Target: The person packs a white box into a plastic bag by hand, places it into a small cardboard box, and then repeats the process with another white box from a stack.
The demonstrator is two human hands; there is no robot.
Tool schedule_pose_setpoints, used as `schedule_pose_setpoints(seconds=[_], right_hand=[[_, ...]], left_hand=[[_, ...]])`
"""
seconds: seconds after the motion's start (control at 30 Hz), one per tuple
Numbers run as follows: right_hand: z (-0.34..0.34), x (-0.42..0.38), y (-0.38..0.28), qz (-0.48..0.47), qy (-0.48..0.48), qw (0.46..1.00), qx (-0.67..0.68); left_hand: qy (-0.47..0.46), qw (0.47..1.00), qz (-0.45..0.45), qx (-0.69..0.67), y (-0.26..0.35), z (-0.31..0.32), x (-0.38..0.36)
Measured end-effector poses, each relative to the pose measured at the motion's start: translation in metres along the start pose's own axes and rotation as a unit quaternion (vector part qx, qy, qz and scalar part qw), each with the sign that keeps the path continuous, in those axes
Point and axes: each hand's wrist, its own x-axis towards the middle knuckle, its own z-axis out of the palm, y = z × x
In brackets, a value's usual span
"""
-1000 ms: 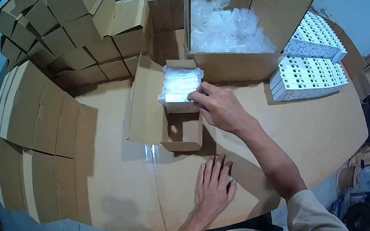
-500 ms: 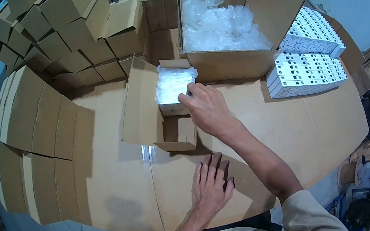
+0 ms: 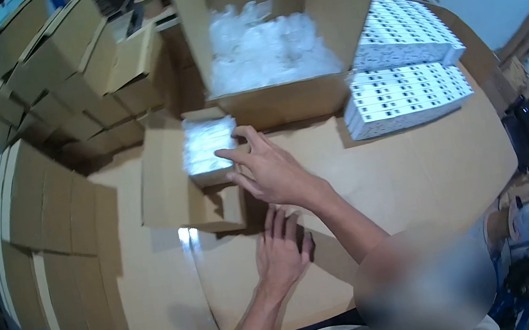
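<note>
A small open carton (image 3: 166, 181) stands on the cardboard-covered table (image 3: 406, 176), its long flap leaning out to the left. Clear plastic-wrapped packets (image 3: 208, 139) fill the far part of it, while its near part shows bare cardboard. My right hand (image 3: 272, 167) reaches over the carton's right side with fingers apart, the index fingertip right at the wrapped packets and the thumb lower, by the carton's inside. Just in front of the carton, my left hand (image 3: 279, 253) lies palm down on the table, fingers stretched out and holding nothing.
Behind the small carton stands a large open box (image 3: 289, 101) heaped with clear plastic bags (image 3: 273, 48). White printed boxes (image 3: 407, 96) are stacked in rows at the right. Folded brown cartons (image 3: 57, 241) line the left edge, with more open cartons (image 3: 67, 72) piled behind.
The view has shifted, so the table's contents sit further left. My right hand's fingers, bunched at the packets before, are now spread. My left hand stays flat on the table.
</note>
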Motion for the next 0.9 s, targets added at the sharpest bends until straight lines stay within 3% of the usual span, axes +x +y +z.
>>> schedule_pose_setpoints(seconds=[0.03, 0.13, 0.43, 0.47, 0.63, 0.9], right_hand=[[-0.014, -0.006, 0.004, 0.036, -0.042, 0.997, 0.055], [-0.043, -0.032, 0.033, 0.062, -0.008, 0.994, 0.090], [-0.188, -0.110, 0.133, 0.135, 0.120, 0.983, -0.016], [-0.207, -0.116, 0.143, 0.176, 0.128, 0.975, -0.032], [-0.294, -0.153, 0.244, 0.199, 0.235, 0.936, -0.170], [-0.389, -0.174, 0.372, 0.275, 0.365, 0.848, -0.267]], left_hand=[[0.007, 1.000, -0.002, -0.015, -0.001, 0.006, 0.009], [0.034, 0.999, 0.010, -0.026, -0.001, 0.015, 0.043], [0.081, 0.996, 0.048, 0.005, -0.006, 0.025, 0.116], [0.079, 0.996, 0.049, 0.009, -0.004, 0.025, 0.119], [0.084, 0.994, 0.064, 0.033, -0.001, 0.031, 0.122], [0.059, 0.989, 0.085, 0.102, 0.012, 0.027, 0.130]])
